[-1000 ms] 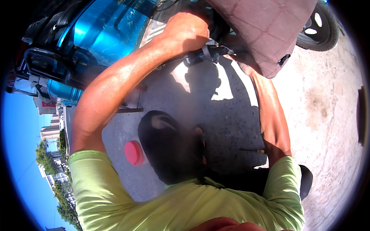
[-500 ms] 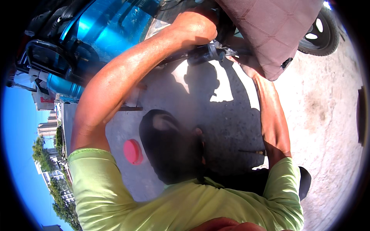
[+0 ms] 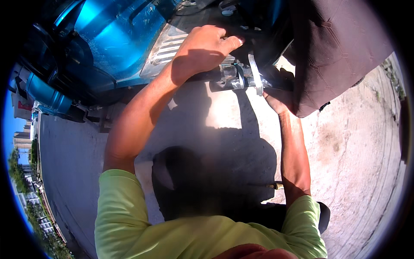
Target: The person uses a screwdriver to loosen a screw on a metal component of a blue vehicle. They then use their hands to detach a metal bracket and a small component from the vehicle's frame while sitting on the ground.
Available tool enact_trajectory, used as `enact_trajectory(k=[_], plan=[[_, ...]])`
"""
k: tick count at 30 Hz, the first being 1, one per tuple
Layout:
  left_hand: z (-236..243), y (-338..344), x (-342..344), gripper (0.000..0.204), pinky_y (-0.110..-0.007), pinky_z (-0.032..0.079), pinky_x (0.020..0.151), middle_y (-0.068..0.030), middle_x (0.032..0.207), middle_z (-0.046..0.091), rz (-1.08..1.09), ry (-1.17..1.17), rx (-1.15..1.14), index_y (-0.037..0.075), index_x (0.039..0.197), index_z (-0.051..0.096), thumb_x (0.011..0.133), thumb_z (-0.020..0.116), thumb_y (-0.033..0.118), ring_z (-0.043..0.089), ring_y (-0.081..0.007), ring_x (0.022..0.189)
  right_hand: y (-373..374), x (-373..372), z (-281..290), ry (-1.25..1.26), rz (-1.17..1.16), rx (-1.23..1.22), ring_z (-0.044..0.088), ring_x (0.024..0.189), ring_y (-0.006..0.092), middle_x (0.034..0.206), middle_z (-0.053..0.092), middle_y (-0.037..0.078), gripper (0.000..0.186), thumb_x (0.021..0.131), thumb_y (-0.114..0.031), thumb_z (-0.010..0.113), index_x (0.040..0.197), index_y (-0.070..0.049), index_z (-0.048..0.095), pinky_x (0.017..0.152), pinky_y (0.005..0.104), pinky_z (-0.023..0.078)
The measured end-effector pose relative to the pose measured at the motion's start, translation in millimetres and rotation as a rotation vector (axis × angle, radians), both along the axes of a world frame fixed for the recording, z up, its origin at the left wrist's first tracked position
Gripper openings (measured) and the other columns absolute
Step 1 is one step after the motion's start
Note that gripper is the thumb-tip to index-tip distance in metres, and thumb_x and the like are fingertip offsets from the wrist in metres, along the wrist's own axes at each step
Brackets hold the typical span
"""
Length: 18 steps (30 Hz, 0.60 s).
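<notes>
My left hand (image 3: 202, 49) is above the edge of a blue vehicle's ridged metal floor (image 3: 166, 49). Its thumb points right and its fingers are curled; what they hold, if anything, is hidden. A pale shiny strip (image 3: 255, 73) hangs just right of that thumb, over a dark bar (image 3: 230, 77) along the floor's edge. By the strip's lower end is my right hand (image 3: 278, 100), reaching up under the bar. Shadow and a brown quilted cover (image 3: 340, 56) hide most of its fingers, so its grip cannot be told.
Blue body panels (image 3: 118, 34) rise at the upper left, with a blue cylinder (image 3: 47, 93) farther left. Concrete ground (image 3: 340, 159) lies below. A small yellowish object (image 3: 276, 186) lies near my right forearm. Dark-clothed knees are beneath me.
My view has shifted, showing more of the ridged floor. My left hand has come out of the dark area into plain sight. The pale strip shows more fully; the pink lid has left view.
</notes>
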State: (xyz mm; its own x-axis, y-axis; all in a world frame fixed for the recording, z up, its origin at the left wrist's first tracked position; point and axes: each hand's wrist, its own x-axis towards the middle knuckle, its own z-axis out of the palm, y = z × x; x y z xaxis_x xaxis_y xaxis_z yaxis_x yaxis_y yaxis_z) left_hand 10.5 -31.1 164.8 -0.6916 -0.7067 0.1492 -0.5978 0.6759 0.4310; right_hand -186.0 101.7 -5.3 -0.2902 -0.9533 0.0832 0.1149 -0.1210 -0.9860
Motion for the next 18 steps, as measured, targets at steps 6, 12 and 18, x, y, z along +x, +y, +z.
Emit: enact_trajectory(k=[6,12,18], plan=[[-54.3,2.1,41.8,0.032,-0.033,0.051,0.068,-0.0109,0.085,0.072,0.061,0.444,0.266,0.002,0.107,0.073,0.097,0.065,0.031,0.068,-0.0192,0.075,1.2,-7.2,-23.4,-1.115,0.155,-0.074,0.061,0.114,0.0212,0.121,0.065,0.012,0.031,0.105,-0.019,0.039,0.117,0.001,0.060,0.106,0.0347,0.044],[-80.0,5.7,65.4,0.023,-0.026,0.050,0.077,-0.0094,0.097,0.071,0.018,0.888,0.445,0.001,0.116,0.070,0.094,0.066,0.007,0.064,-0.0104,0.084,-3.3,-4.6,-48.3,-1.139,-0.004,-0.025,0.063,0.111,0.0216,0.119,0.067,0.013,0.029,0.103,-0.022,0.046,0.115,-0.001,0.062,0.101,0.0352,0.049],[-76.4,-4.1,75.4,0.033,-0.029,0.053,0.078,-0.0149,0.105,0.069,-0.177,0.659,0.312,-0.002,0.120,0.064,0.087,0.068,0.003,0.066,-0.0175,0.083,26.6,-13.7,-39.5,-1.021,-0.111,-0.016,0.064,0.107,0.0202,0.118,0.068,0.012,0.028,0.102,-0.023,0.051,0.116,-0.002,0.063,0.095,0.0322,0.051]])
